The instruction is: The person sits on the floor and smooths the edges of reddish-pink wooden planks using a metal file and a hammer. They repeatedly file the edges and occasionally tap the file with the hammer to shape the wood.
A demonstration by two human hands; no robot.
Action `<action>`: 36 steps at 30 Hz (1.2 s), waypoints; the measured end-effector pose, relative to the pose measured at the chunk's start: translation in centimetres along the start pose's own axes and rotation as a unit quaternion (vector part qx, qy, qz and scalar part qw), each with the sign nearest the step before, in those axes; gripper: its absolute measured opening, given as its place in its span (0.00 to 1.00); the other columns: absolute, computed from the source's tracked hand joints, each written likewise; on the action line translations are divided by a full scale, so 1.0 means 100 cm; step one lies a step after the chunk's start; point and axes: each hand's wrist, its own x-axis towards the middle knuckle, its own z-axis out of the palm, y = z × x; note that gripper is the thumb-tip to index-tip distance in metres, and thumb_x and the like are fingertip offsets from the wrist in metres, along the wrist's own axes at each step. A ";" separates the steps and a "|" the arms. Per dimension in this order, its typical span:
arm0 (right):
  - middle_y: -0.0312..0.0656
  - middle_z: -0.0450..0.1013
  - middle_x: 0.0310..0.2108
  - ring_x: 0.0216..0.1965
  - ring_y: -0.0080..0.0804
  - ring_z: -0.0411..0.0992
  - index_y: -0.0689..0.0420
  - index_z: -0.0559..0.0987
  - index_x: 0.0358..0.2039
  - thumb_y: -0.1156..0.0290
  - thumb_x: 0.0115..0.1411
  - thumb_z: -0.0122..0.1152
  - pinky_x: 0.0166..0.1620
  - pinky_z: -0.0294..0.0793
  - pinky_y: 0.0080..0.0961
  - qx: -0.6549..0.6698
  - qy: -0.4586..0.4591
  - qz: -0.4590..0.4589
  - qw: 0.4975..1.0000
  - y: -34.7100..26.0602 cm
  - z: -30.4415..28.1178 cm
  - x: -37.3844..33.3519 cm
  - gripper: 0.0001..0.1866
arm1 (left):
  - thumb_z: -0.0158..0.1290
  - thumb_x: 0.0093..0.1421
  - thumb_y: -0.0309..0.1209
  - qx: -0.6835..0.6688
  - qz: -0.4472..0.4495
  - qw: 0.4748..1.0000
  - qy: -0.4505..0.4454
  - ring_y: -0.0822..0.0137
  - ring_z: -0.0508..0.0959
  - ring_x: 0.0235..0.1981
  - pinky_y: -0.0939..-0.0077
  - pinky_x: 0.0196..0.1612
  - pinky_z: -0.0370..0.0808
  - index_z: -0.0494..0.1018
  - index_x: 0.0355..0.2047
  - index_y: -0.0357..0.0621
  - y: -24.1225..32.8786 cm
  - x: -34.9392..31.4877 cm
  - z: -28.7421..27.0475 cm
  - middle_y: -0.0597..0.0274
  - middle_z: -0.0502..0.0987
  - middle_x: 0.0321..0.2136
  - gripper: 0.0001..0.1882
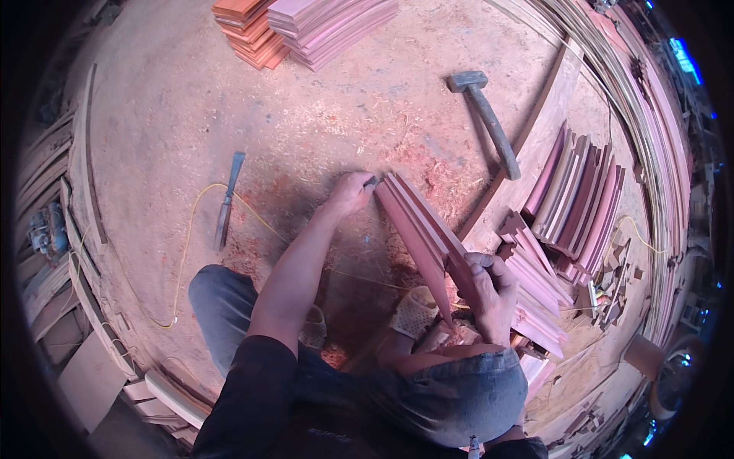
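Note:
My right hand [495,294] grips the near end of a reddish, grooved wooden piece [420,222], thumb on top. The piece slants away from me to the upper left, above my feet. Beside its far end, my left hand [352,193] is closed around a small dark thing [371,182] that I cannot make out; the fingers mostly cover it. Whether this thing touches the wood cannot be told. Further left, a chisel [228,203] lies on the floor, blade pointing away. A hammer [489,122] with a heavy head and grey handle lies beyond the wood to the right.
Stacked orange and pinkish boards [329,30] stand at the far side. To my right are curved grooved wooden pieces [577,199], wood scraps [612,287] and a long plank [527,138]. A yellow cord [189,245] runs across the shaving-strewn floor [306,122].

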 end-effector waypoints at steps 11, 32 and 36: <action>0.40 0.82 0.39 0.43 0.24 0.76 0.66 0.84 0.44 0.71 0.69 0.65 0.50 0.75 0.24 -0.001 -0.006 -0.042 0.999 -0.005 0.003 -0.002 0.11 | 0.56 0.64 0.26 0.064 0.084 0.992 0.066 0.47 0.80 0.42 0.55 0.49 0.76 0.78 0.40 0.38 -0.015 0.008 0.016 0.47 0.78 0.39 0.06; 0.37 0.81 0.34 0.35 0.19 0.75 0.68 0.83 0.42 0.78 0.66 0.58 0.41 0.74 0.19 0.014 0.009 -0.051 0.999 -0.005 0.008 -0.009 0.09 | 0.58 0.63 0.28 0.070 0.084 0.987 0.115 0.44 0.81 0.42 0.55 0.48 0.78 0.81 0.45 0.41 -0.003 0.003 0.027 0.46 0.80 0.40 0.11; 0.37 0.80 0.33 0.34 0.18 0.74 0.68 0.83 0.41 0.78 0.67 0.58 0.40 0.74 0.18 0.049 -0.004 -0.027 0.998 -0.006 0.007 -0.010 0.09 | 0.58 0.63 0.27 0.028 0.107 0.987 0.113 0.44 0.81 0.41 0.55 0.47 0.78 0.81 0.44 0.39 0.027 -0.025 0.018 0.46 0.80 0.39 0.10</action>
